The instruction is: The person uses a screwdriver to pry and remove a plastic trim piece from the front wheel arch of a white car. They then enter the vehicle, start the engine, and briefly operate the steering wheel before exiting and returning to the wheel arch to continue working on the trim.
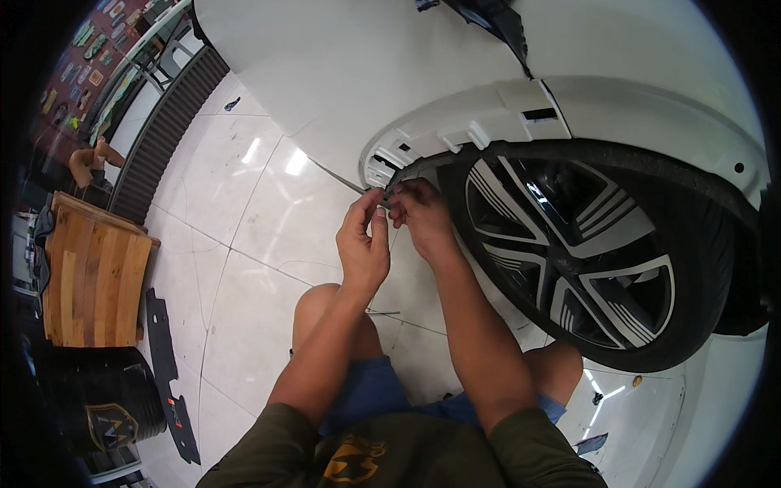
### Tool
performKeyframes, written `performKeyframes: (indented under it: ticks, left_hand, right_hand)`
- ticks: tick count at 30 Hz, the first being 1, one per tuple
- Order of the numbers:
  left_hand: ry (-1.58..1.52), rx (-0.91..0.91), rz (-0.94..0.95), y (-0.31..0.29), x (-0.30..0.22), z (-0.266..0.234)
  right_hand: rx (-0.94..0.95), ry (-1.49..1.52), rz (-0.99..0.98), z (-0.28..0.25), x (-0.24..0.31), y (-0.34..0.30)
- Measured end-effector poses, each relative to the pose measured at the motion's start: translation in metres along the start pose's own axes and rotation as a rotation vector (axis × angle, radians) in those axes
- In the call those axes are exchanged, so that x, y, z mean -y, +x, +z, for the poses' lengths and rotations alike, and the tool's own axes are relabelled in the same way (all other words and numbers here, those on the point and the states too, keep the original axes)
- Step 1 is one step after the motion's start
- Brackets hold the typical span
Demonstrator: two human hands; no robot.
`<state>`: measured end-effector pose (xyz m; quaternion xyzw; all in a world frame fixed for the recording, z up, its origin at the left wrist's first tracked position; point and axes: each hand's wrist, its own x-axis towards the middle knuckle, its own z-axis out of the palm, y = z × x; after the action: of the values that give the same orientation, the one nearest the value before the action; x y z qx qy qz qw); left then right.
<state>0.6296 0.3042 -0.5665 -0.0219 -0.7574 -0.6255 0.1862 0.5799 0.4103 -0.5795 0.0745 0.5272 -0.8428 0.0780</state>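
Both my hands meet at the lower front end of a white car's wheel arch (455, 130), whose bare flange shows slots and raised tabs. My left hand (364, 248) is closed, thumb and fingertips together. Close beside it, my right hand (421, 213) has its fingers curled in a pinch. Between the fingertips is a small dark piece, largely hidden, at the end of the arch's black inner edge; I cannot tell what it is. To the right of my hands stands the wheel (569, 256), with a black tyre (708, 285) and black-and-silver spokes.
Black trim (492, 24) hangs against the car body above the arch. On the left stand a wooden box (98, 276) and a black drum (122, 407); a long black flat piece (171, 374) lies beside them. A thin rod (384, 313) lies on the tiled floor between my knees.
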Motion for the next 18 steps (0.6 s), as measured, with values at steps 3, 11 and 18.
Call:
performKeyframes:
  ticks: [3,11,18]
  left_hand:
    - [0.054,-0.012,0.031,-0.002,0.003,0.003]
    - [-0.037,-0.066,-0.023,0.002,0.027,-0.005]
    - [0.104,-0.021,0.140,0.003,0.016,-0.001]
  right_hand:
    - [-0.017,-0.131,-0.155,-0.001,-0.006,0.004]
    - [-0.046,-0.025,0.026,0.002,0.001,0.000]
    - [-0.278,-0.496,-0.471,0.011,-0.028,0.011]
